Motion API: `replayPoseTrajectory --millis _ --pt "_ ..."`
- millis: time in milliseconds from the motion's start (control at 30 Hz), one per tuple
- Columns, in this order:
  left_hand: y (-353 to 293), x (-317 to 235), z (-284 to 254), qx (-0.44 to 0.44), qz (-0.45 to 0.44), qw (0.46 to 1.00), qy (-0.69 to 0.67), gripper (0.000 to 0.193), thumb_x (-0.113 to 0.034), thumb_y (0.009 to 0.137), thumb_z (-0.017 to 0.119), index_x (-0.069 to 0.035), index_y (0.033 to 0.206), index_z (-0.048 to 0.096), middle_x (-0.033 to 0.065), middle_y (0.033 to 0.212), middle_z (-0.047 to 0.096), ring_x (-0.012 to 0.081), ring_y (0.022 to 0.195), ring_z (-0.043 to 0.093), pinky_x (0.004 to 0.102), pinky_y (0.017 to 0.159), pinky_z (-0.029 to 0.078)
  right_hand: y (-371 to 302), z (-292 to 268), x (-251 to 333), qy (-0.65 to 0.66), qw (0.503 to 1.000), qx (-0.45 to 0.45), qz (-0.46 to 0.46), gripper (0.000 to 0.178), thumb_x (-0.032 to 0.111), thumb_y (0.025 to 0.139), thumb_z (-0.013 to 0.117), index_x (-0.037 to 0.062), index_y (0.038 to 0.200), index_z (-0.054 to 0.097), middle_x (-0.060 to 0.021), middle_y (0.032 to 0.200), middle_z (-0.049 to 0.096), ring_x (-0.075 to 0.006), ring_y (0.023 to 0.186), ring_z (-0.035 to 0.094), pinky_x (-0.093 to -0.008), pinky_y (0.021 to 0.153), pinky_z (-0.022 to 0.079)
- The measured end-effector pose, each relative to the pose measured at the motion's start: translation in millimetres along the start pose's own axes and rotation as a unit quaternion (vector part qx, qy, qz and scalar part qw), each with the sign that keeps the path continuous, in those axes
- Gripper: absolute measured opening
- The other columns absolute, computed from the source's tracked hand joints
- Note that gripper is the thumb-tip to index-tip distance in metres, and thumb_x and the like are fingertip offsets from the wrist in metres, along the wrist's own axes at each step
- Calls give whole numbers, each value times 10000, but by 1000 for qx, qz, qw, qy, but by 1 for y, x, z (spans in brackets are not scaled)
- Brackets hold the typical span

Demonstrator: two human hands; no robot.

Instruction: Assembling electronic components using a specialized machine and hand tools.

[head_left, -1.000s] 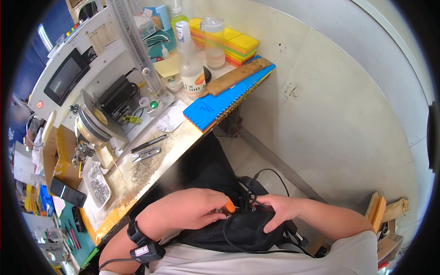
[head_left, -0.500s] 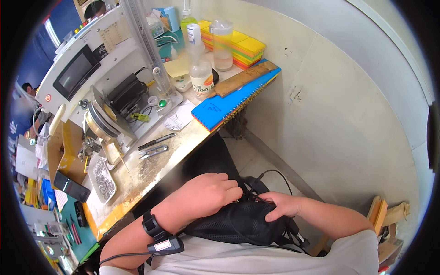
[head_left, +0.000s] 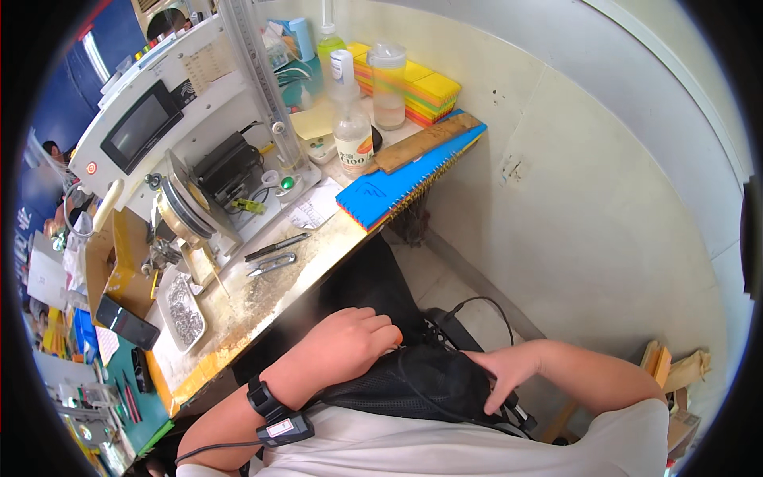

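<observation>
A black mesh bag [head_left: 433,381] lies against my body at waist height, with a thin black cable across it. My left hand [head_left: 358,338] rests over its upper left part, fingers curled under. At its fingertips a small orange spot shows; what it belongs to I cannot make out. At the bag's right end, my right hand [head_left: 509,370] has the thumb pointing down along the side, while the other fingers are hidden behind the bag. A black strap with a small box [head_left: 282,429] and cable sits on my left wrist.
On the worktable left are a white machine with a dark screen [head_left: 143,127], a tray of metal bits [head_left: 183,314], thread snips [head_left: 273,264] and a black pen [head_left: 276,246]. Blue spiral-bound pads [head_left: 373,199] overhang the table edge. A wall [head_left: 604,207] stands at right.
My right hand has slid right and turned its thumb downward at the bag's end. The left hand has shifted slightly left and down; the orange spot now shows. The view has moved a little.
</observation>
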State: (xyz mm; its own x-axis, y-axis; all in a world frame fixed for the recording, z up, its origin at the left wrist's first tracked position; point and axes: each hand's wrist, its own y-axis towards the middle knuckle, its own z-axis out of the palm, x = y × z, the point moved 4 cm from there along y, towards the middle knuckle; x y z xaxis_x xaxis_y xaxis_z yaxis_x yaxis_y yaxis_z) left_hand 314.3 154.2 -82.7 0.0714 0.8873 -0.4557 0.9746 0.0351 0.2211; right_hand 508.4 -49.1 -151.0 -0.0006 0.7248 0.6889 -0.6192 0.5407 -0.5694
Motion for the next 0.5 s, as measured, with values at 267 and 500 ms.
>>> replayPoseTrajectory --millis 267,500 --pt "-11 7 -3 -29 -34 998 -53 120 -84 870 761 -66 937 663 98 866 636 314 860 664 422 757 552 16 16 -3 -163 958 -202 -125 942 172 834 917 62 1590 366 -101 1473 601 -208 1323 596 -379 1144 484" --pt "-33 17 -14 6 -163 968 -191 115 -91 948 725 -25 1001 646 154 940 654 382 911 670 454 776 541 20 27 33 -214 923 -279 -155 735 146 857 890 51 1493 534 -113 1333 701 -196 1248 656 -358 1097 509"
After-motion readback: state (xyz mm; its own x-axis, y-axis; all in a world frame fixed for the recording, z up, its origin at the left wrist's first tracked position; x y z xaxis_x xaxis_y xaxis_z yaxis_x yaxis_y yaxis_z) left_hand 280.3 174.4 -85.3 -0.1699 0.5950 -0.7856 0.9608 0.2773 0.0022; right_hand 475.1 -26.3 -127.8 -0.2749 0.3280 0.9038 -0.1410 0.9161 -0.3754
